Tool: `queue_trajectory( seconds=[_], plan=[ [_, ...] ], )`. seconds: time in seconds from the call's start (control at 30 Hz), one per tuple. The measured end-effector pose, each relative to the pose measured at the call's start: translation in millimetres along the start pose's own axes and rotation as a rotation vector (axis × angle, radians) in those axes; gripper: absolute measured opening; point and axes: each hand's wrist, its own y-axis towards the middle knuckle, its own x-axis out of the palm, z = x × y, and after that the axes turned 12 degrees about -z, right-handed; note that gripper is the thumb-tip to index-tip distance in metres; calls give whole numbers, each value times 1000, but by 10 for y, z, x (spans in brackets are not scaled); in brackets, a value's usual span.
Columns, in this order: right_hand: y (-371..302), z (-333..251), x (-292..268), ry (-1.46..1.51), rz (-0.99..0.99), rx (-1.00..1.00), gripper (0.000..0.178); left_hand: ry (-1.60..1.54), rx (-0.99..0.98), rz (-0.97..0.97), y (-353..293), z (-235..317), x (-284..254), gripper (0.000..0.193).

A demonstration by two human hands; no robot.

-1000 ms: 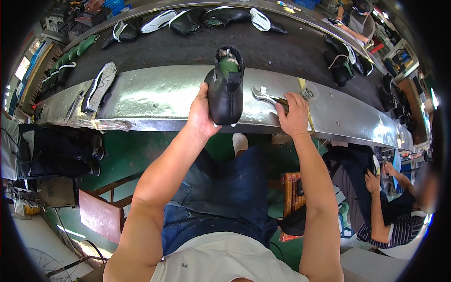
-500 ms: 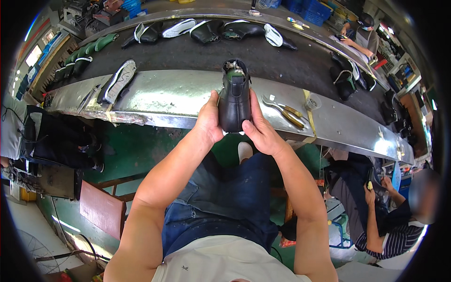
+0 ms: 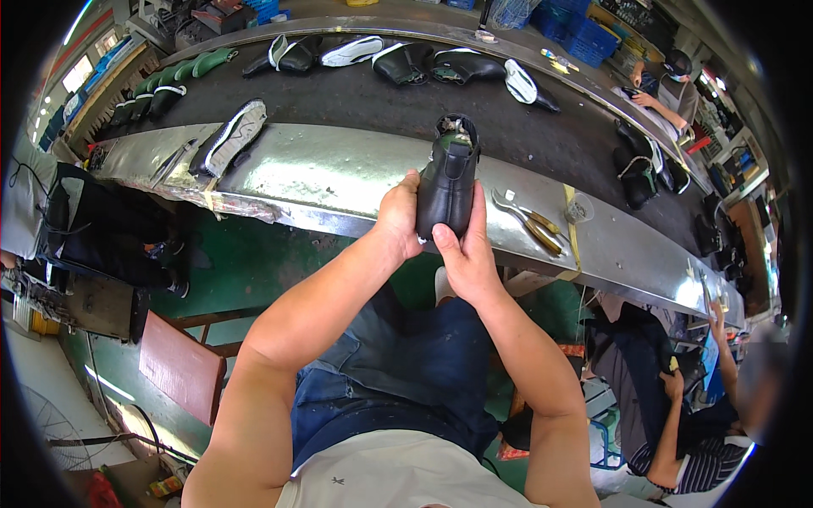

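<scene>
A black ankle boot [image 3: 446,188] is held up between my two hands, its opening pointing away from me and its heel side toward me. Something green shows inside the opening. My left hand [image 3: 400,218] wraps the boot's left side. On the other side, my right hand [image 3: 467,254] grips it, thumb lying across the heel end. The boot is over the near metal edge of the bench [image 3: 330,169]. Just right of my right hand lie pincers with worn handles [image 3: 533,224]. A black boot with a pale sole [image 3: 230,140] rests on its side at the left.
Several black boots and pale soles [image 3: 352,51] line the belt's far side; green shoe lasts [image 3: 212,61] stand far left. More boots [image 3: 635,173] lie at right. A small clear cup [image 3: 581,208] sits beyond the pincers. Co-workers [image 3: 669,93] are at the right; a stool [image 3: 179,366] stands lower left.
The boot, with both hands on it, has shifted a little right and tilted in view. The bench scene has shifted slightly too. At lower right, a co-worker's hand has reached toward the bench.
</scene>
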Motion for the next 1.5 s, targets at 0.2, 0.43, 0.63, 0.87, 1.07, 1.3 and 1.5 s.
queue_trajectory(
  seconds=[0.2, 0.43, 0.63, 0.87, 1.07, 1.3, 1.5],
  plan=[
    [3, 195, -752, -726, -96, 83, 80, -13, 49, -88, 257, 61, -328, 51],
    [-339, 994, -1657, -1342, 161, 438, 66, 30, 98, -132, 1257, 220, -248, 52],
    [-280, 1053, -1636, -1219, 180, 318, 62, 441, 158, 258, 2476, 652, -224, 84],
    [-396, 982, -1664, -1227, 193, 330, 61, 839, 408, 286, 2894, 348, -208, 82],
    [-355, 1077, -1625, -1190, 193, 290, 59, 919, 348, 276, 2572, 400, -815, 80],
    [-422, 1024, -1837, -1236, 308, -25, 41, 1217, 852, -86, 17, -608, -745, 46],
    [-1032, 807, -994, -1153, 51, -54, 39, 1376, 225, 418, -1710, -1045, -2340, 44]
  ],
)
